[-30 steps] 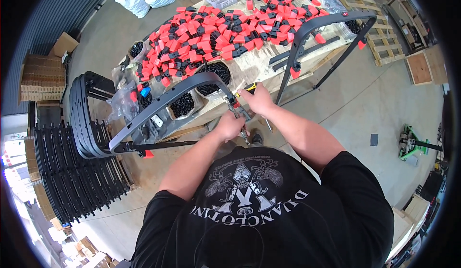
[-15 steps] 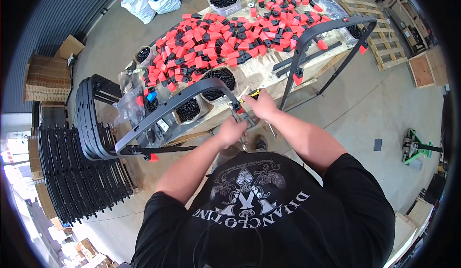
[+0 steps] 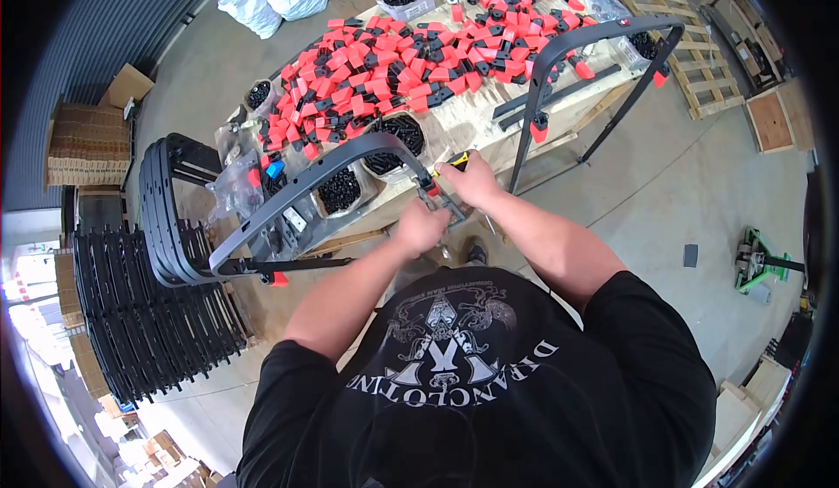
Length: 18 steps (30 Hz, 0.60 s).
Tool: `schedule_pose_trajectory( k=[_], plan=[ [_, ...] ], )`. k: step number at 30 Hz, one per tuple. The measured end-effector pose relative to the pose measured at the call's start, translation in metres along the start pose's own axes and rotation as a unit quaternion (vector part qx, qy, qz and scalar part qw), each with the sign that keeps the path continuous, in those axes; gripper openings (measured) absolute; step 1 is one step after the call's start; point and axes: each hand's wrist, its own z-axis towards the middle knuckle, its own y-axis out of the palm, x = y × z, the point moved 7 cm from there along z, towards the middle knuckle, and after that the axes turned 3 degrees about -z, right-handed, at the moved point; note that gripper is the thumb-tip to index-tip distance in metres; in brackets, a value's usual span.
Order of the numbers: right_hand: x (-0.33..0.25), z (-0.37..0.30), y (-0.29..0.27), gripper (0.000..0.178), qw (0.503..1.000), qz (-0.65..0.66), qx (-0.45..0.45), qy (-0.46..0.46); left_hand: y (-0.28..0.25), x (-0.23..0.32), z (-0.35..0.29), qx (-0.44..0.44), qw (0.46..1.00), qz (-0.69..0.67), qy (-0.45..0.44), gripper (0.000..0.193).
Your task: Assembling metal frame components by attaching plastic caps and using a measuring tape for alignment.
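My left hand (image 3: pixel 421 227) is closed beside a grey metal fixture (image 3: pixel 455 211) at the table's near edge; a bit of shiny metal shows below the fingers, but what they grip is hidden. My right hand (image 3: pixel 473 181) is wrapped round a yellow-and-black-handled tool (image 3: pixel 455 162), whose exact kind I cannot tell. Between and just beyond my hands, one end of a bent black tubular frame (image 3: pixel 308 176) comes down, with a small red piece (image 3: pixel 433 190) on it. A similar black frame (image 3: pixel 609 29) stands to the right, with red-and-black fittings (image 3: pixel 539 130) on its legs.
A large heap of red-and-black plastic fittings (image 3: pixel 384 73) covers much of the wooden table (image 3: pixel 459 130). Tubs of small black parts (image 3: pixel 338 189) stand along its edges. Stacked black frames (image 3: pixel 166 217) are at left, a wooden pallet (image 3: pixel 690 60) at far right.
Both hands stay close together at the frame's end. My left hand has shifted slightly and the view has tilted a little; the yellow-and-black tool stays in my right hand.
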Motion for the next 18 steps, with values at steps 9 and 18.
schedule_pose_trajectory(
  k=[9,18],
  plan=[
    [0.096,-0.03,0.038,0.062,0.997,0.006,-0.07,-0.011,0.014,-0.02,0.005,0.162,0.986,0.043,0.02,0.042],
    [0.032,-0.093,-0.014,0.064,0.981,0.056,-0.16,0.093,0.017,-0.038,0.007,0.202,0.974,0.101,0.03,0.05]
  ],
)
